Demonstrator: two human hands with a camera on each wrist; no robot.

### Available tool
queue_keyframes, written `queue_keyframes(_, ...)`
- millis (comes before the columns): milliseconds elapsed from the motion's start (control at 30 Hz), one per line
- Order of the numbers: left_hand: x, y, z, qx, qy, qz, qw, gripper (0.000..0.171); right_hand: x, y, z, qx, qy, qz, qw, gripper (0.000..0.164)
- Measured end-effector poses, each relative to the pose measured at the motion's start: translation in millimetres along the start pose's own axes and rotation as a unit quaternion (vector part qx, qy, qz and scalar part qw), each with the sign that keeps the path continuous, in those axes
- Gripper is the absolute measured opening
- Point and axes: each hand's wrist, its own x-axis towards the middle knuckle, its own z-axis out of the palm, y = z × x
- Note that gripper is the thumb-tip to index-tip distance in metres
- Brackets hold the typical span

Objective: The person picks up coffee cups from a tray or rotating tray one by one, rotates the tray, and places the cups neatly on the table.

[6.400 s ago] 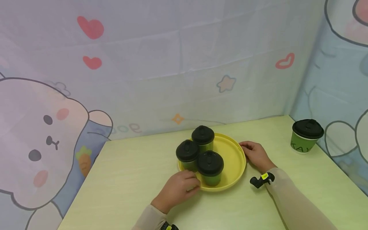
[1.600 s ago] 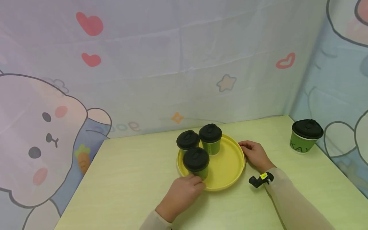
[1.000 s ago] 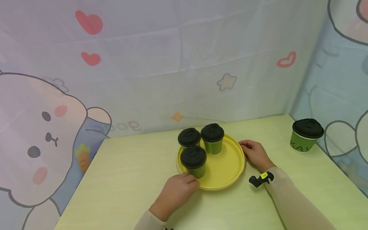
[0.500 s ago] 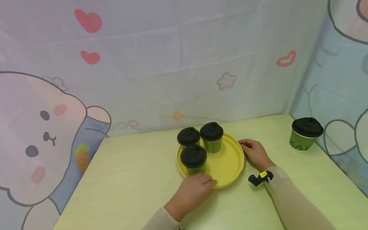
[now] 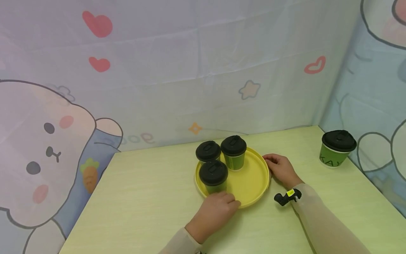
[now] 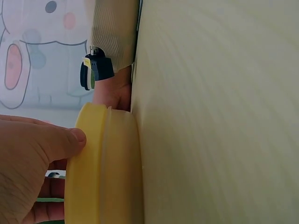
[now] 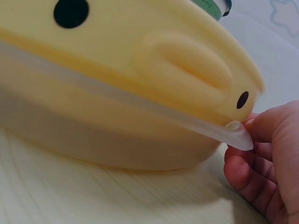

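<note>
Yellow tray point(image 5: 248, 180) sits on the table point(image 5: 142, 194) in the head view with three lidded cups point(image 5: 213, 173); looks mostly done, one cup point(image 5: 337, 148) off at right. Left wrist view: left hand point(image 6: 32, 156) grips its near rim point(image 6: 88, 172). Right wrist view: right hand point(image 7: 282, 161) pinches its clear tab point(image 7: 243, 140).

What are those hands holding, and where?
A yellow container: the left hand grips its near rim, and the right hand pinches the clear tab at its side.
</note>
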Motion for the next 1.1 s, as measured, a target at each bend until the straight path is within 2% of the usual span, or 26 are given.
queue_keyframes(267,-4.3,-6.4,-1.8,-0.005,0.014,0.01,0.9998,0.012,0.6,0.3,0.7,0.002,-0.003,0.012,1.0,0.032)
queue_keyframes(467,-9.6,-15.9,-4.8,-0.019,-0.004,0.021,0.9996,0.01,-0.2,-1.0,0.2,-0.002,-0.002,0.006,1.0,0.032)
queue_keyframes(700,-16.6,-24.7,-3.1,-0.029,0.018,0.032,0.9989,0.007,0.3,0.5,-0.9,0.0,-0.003,0.003,1.0,0.032)
queue_keyframes(867,-18.9,-28.3,-4.5,-0.036,0.021,0.028,0.9988,0.009,0.6,1.6,-0.9,-0.002,-0.003,0.001,1.0,0.032)
queue_keyframes(1100,-20.2,-31.8,-4.9,-0.055,0.006,0.004,0.9984,0.009,0.8,1.8,-0.9,-0.004,-0.004,0.002,1.0,0.033)
